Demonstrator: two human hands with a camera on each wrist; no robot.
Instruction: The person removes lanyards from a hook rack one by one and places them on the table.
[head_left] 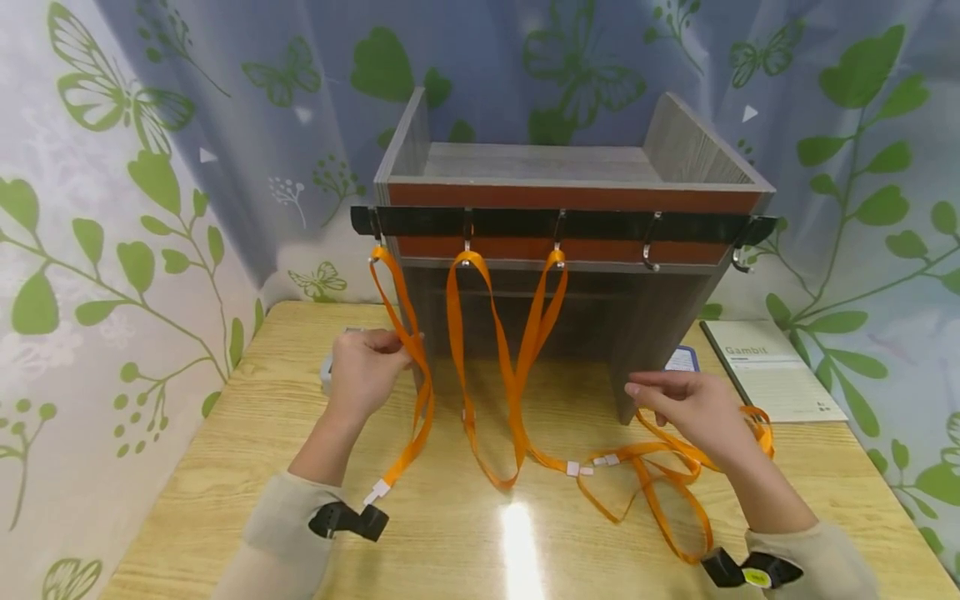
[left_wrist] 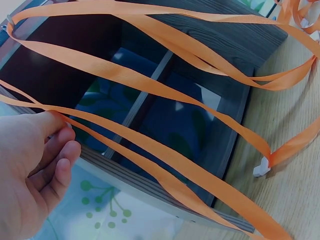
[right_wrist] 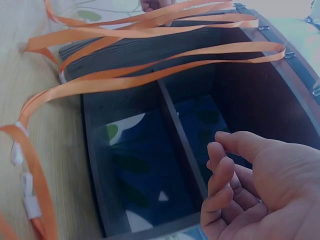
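Three orange lanyards hang from hooks on a black hook rail [head_left: 517,222]. My left hand [head_left: 366,367] pinches one strap of the leftmost lanyard [head_left: 420,387] between thumb and forefinger, partway down its loop. In the left wrist view, the left fingers [left_wrist: 64,150] are curled beside the strap. The middle lanyard [head_left: 454,321] and the third lanyard [head_left: 531,333] hang to the right of that hand. My right hand [head_left: 697,412] hovers over a pile of orange lanyards [head_left: 678,521] on the table. Its fingers [right_wrist: 222,172] are loosely bent and hold nothing.
The rail is fixed across a grey wooden shelf unit [head_left: 720,154] with a reddish front band. Two bare hooks [head_left: 651,250] are at the rail's right. A notebook [head_left: 776,371] lies on the wooden table [head_left: 247,467], and a blue-edged item [head_left: 684,358] sits behind my right hand.
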